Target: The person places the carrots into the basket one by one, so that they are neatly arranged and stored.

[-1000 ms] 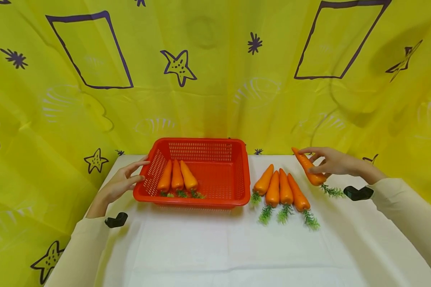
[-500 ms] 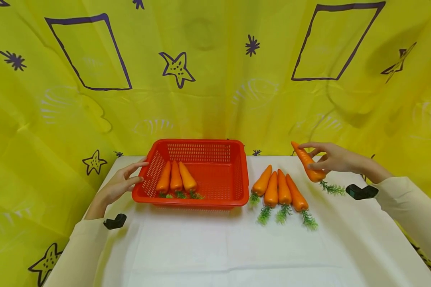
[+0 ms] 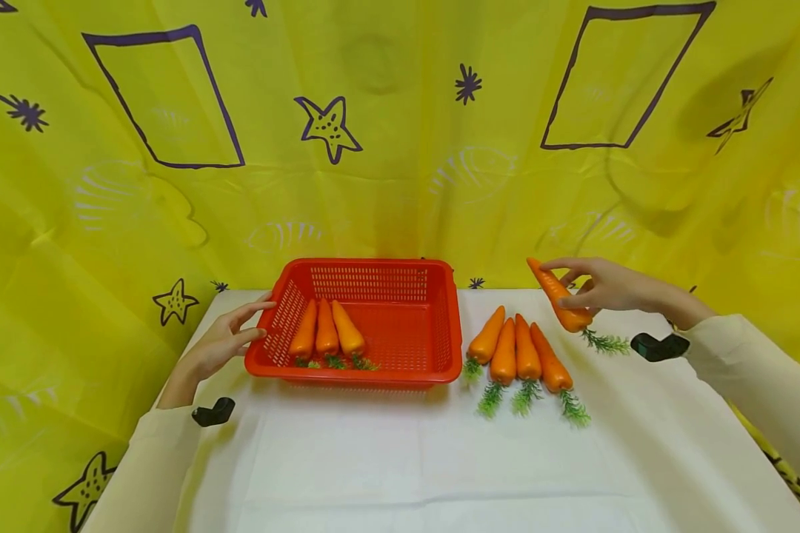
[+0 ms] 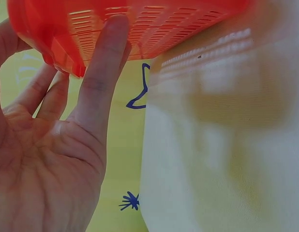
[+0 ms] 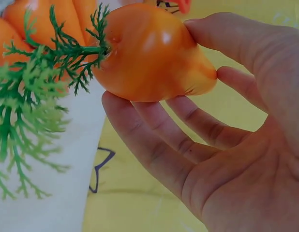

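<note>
An orange carrot (image 3: 555, 296) with a green leafy top hangs above the white table, pinched between the thumb and fingers of my right hand (image 3: 616, 286). In the right wrist view, the thumb lies on one side of this carrot (image 5: 144, 53) and several fingers on the other. My left hand (image 3: 221, 344) holds the left end of a red plastic basket (image 3: 373, 376); in the left wrist view the thumb (image 4: 98, 82) lies against its slotted wall, while other fingertips are hidden behind the plastic. Three carrots (image 3: 327, 329) lie side by side in the basket's left half.
Several carrots (image 3: 518, 355) lie in a fanned row on the white table (image 3: 420, 451), right of the basket, their leafy tops toward me. A yellow patterned curtain (image 3: 387, 185) hangs close behind the table and at its sides.
My right hand has lifted the carrot slightly, then carried it a little to the left. The left hand and the basket have stayed in place.
</note>
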A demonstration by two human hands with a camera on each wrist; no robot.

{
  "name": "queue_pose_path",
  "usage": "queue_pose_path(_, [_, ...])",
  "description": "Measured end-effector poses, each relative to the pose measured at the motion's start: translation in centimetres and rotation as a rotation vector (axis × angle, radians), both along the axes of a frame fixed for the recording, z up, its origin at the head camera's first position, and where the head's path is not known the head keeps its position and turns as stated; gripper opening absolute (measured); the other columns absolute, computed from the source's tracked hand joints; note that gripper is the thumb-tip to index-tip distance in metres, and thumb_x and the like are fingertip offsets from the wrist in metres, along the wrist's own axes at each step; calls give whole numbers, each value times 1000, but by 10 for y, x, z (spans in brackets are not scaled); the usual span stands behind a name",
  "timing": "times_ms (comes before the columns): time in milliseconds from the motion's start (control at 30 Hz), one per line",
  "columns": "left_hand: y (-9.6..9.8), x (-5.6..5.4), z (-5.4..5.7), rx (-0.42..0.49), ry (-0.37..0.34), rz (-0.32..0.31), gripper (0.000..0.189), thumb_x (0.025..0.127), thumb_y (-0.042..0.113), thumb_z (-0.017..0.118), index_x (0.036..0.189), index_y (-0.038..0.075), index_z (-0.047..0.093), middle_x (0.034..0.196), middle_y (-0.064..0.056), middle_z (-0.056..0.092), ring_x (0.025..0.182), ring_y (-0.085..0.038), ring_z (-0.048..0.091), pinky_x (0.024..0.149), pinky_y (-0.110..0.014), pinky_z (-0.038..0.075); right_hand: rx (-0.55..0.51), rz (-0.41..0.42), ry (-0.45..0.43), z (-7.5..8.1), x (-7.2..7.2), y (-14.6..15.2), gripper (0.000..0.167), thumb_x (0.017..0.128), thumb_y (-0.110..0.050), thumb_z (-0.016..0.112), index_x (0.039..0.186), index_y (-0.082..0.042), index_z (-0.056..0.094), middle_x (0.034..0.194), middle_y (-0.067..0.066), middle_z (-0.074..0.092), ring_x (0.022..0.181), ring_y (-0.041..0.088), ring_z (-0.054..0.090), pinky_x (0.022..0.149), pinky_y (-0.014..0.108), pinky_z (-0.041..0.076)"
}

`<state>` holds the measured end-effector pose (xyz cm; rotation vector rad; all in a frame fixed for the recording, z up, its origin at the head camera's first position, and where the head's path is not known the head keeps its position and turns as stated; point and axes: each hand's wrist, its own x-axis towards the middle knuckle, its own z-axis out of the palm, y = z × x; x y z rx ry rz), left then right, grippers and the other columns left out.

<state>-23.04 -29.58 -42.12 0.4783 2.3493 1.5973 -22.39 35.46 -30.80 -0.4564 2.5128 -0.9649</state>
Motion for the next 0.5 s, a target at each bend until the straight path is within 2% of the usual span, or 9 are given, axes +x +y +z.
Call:
queue_pose_path(167, [0, 0, -1, -3, 2, 10, 53, 105, 12, 57, 155, 5, 41, 173, -6, 12, 144, -43, 34, 88, -46, 55, 13, 36, -7, 3, -9, -18, 73, 98, -20, 72, 160, -13, 35, 140, 29, 48, 102, 32, 70, 73, 39, 61])
queue_pose_path(333, [-1, -1, -1, -20, 10, 15, 53, 105, 15, 59, 155, 7, 43, 172, -4, 14, 136, -27, 47, 86, -42, 57, -6, 73, -22, 7, -19, -39, 73, 98, -20, 72, 160, -13, 35, 141, 28, 48, 96, 30, 70, 72, 40, 61])
queue_pose_path(400, [-1, -2, -2, -19, 14, 11, 53, 105, 15, 59, 155, 7, 43, 172, -4, 14, 137, -28, 45, 87, -42, 56, -8, 85, -26, 9, -23, -48, 72, 98, -20, 72, 160, -14, 36, 141, 27, 47, 100, 30, 70, 73, 41, 61])
queue_pose_path(500, [-1, -2, -2, -11, 14, 4, 53, 105, 15, 59, 154, 6, 43, 172, -5, 13, 142, -39, 38, 89, -45, 55, -8, 111, -16, 12, -29, -62, 72, 99, -20, 71, 161, -15, 36, 141, 27, 47, 100, 29, 71, 74, 41, 61])
